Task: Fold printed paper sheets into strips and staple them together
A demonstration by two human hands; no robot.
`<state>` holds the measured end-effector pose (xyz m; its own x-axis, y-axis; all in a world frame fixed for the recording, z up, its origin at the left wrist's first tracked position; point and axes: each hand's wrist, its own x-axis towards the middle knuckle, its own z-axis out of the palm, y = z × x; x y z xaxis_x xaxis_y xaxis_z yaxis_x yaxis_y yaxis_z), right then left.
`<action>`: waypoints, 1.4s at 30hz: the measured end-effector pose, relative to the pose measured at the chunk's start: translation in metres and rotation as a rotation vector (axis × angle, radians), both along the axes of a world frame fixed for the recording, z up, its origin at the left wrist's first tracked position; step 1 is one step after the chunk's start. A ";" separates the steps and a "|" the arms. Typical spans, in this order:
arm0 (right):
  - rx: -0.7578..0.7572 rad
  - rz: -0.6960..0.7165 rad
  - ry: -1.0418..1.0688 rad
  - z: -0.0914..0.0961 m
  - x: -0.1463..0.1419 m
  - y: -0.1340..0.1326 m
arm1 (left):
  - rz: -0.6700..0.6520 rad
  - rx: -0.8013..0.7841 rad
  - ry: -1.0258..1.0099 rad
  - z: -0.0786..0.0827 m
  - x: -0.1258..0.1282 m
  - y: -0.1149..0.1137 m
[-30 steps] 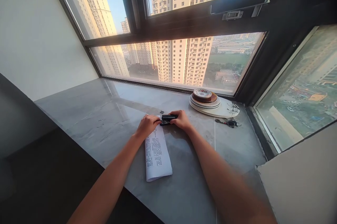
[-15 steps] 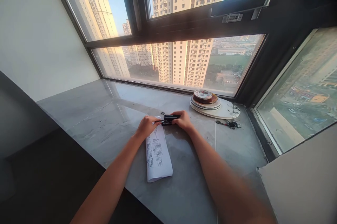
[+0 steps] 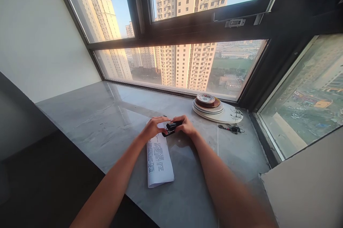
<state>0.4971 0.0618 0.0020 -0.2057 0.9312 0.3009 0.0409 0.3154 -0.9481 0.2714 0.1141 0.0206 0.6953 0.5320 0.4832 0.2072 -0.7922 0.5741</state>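
Left hand (image 3: 152,128): fingers down on the top end of the paper (image 3: 158,158), can't tell if it's actually pinching
Stapler (image 3: 170,128): tilted, just right of those fingers
Right hand (image 3: 185,125): wrapped around the stapler
Risk: probably a nipped fingertip, left fingers sit really close to its mouth

2 forearms, left hand (image 3: 154,128) and right hand (image 3: 187,126) are bare.

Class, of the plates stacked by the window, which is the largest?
The white plate at the bottom, with dark ink marks on its right side; the smaller plates sit stacked on its left part.
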 end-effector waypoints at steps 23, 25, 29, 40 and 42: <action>-0.048 -0.655 0.063 -0.012 0.007 0.011 | 0.431 0.005 0.385 -0.009 -0.031 0.098; -0.054 -0.657 0.010 -0.011 0.007 0.011 | 0.557 -0.002 0.421 -0.004 -0.062 0.094; -0.035 -0.636 -0.034 -0.010 0.005 0.011 | 0.700 -0.026 0.477 0.005 -0.118 0.076; 0.026 -0.696 -0.221 -0.010 0.004 0.007 | 0.739 -0.075 0.490 0.005 -0.080 0.031; 0.033 -0.758 -0.223 -0.012 0.006 0.009 | 0.634 -0.170 0.521 -0.001 -0.055 0.026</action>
<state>0.5027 0.0704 -0.0104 0.4222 0.8331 0.3574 0.4439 0.1538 -0.8828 0.2168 0.1397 0.0193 0.3521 0.9340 0.0610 0.8559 -0.3477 0.3828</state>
